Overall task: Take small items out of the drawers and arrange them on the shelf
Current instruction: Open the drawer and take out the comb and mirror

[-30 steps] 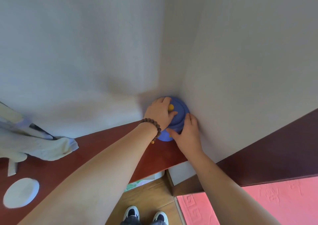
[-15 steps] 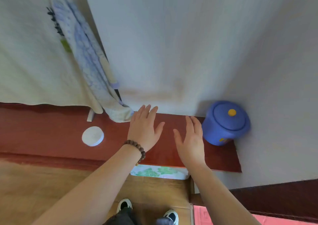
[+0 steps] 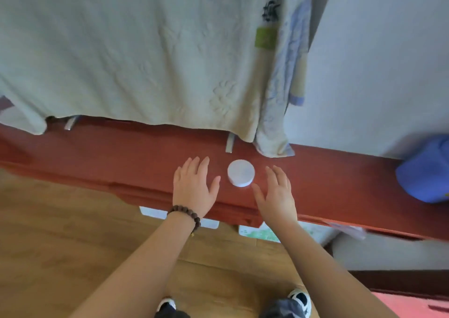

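Note:
A small white round container (image 3: 241, 176) sits on the red-brown wooden shelf (image 3: 121, 162). My left hand (image 3: 194, 189), with a bead bracelet on its wrist, hovers just left of the container, fingers spread and holding nothing. My right hand (image 3: 275, 192) is just right of the container, fingers also straight and empty. Neither hand touches the container. A blue lidded pot (image 3: 425, 169) stands on the shelf at the far right, against the wall and partly cut off by the frame edge.
A pale green towel (image 3: 136, 50) and a blue-white cloth (image 3: 284, 79) hang down to the back of the shelf. White walls rise at the right. Below the shelf lie wooden floor (image 3: 60, 244), my shoes and a pink mat (image 3: 413, 305).
Both hands let go of the blue pot, left in the corner, and moved left along the shelf. They now flank the white container, and the view has shifted left.

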